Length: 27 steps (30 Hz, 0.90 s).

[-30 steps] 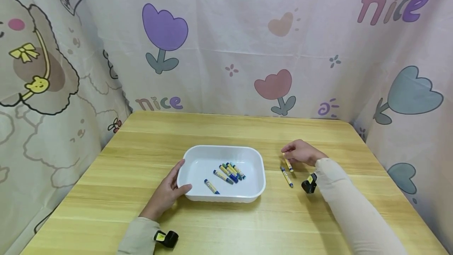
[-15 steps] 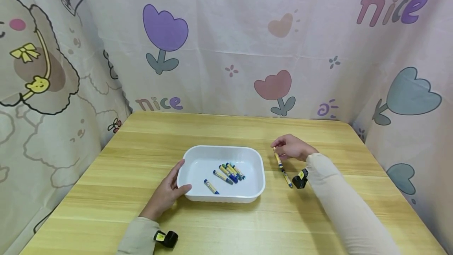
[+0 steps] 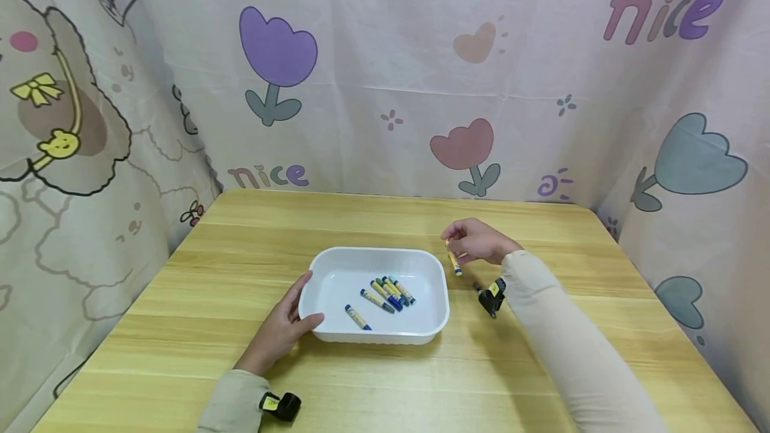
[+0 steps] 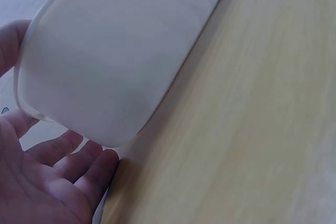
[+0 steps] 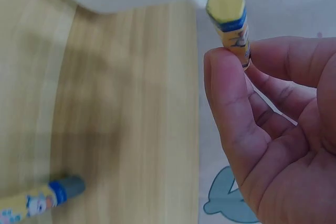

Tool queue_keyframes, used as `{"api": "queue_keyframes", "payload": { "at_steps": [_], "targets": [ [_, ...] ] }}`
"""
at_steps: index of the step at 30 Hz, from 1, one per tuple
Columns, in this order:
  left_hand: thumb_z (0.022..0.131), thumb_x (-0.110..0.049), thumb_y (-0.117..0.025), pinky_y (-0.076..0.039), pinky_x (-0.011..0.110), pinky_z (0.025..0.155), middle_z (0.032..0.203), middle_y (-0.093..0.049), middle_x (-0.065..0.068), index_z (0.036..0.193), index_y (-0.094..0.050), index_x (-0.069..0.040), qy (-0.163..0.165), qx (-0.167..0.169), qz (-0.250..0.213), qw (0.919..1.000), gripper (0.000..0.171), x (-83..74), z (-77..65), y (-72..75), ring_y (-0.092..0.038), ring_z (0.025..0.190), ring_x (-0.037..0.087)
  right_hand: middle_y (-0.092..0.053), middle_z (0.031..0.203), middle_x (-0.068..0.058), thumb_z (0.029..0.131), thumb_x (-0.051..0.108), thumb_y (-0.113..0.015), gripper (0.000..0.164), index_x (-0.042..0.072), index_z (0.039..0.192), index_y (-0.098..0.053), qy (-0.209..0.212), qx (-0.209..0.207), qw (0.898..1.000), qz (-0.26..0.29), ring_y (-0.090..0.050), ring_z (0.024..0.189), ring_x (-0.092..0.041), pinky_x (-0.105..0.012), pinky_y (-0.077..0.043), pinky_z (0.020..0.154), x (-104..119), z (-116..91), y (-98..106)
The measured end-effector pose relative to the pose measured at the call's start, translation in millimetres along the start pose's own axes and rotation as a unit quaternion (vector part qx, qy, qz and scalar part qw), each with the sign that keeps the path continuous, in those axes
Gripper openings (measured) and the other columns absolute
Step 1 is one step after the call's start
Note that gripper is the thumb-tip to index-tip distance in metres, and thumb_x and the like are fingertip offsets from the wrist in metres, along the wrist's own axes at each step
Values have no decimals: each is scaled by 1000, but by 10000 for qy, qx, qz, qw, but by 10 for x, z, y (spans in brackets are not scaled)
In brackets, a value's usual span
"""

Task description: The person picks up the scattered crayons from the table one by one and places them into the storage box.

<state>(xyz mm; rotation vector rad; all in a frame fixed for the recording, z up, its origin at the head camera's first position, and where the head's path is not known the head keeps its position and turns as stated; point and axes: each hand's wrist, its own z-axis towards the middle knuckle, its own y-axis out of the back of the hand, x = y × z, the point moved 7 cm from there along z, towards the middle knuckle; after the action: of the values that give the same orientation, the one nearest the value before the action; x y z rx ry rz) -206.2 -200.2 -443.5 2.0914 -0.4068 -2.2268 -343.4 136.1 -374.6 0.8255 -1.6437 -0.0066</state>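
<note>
A white plastic tray (image 3: 379, 337) stands on the table, with several crayons (image 3: 385, 293) in blue, green and grey tones lying inside. My left hand (image 3: 278, 334) holds its left end, thumb over the rim and fingers against the outside wall. Beyond the tray's right end, my right hand (image 3: 479, 241) pinches a yellow crayon (image 5: 234, 34) between thumb and fingers, above the table. A grey-ended crayon (image 5: 39, 202) lies on the table below my right hand; in the head view the wrist camera mostly covers it.
The wooden table (image 3: 385, 386) reaches back to a printed curtain (image 3: 373, 72), which also hangs along both sides. Black wrist cameras, such as the right one (image 3: 492, 296), stick out from both sleeves.
My right hand has moved left toward the tray with the yellow crayon, leaving the other crayon on the table. The left hand and tray have stayed in place.
</note>
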Motion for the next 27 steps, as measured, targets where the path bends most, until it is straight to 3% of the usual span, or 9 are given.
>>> {"api": "queue_keyframes", "payload": {
  "at_steps": [15,22,27],
  "targets": [
    [91,-10,-67,-35,11,93,158,-17,22,156,-19,-11,88,-12,9,10000,80,-35,-12,-5,-30,138,39,-54,89,-10,92,-3,-57,14,-4,106,-56,265,85,9996,16,-54,75,-18,-35,-57,72,302,90,-220],
    [91,-10,-67,-37,26,100,157,-19,23,156,-20,-11,107,-16,51,9999,80,-35,-16,-7,-33,137,40,-54,90,-10,92,-3,-58,15,-4,107,-56,235,152,9996,1,-55,76,-19,-35,-57,73,403,123,-355],
    [91,-10,-68,-37,17,96,157,-19,23,156,-20,-11,102,-35,55,9999,80,-36,-16,-1,-32,137,40,-55,90,-11,91,-3,-59,16,-3,108,-58,249,274,9993,-68,-56,77,-19,-35,-57,72,462,182,-486]
  ]
}}
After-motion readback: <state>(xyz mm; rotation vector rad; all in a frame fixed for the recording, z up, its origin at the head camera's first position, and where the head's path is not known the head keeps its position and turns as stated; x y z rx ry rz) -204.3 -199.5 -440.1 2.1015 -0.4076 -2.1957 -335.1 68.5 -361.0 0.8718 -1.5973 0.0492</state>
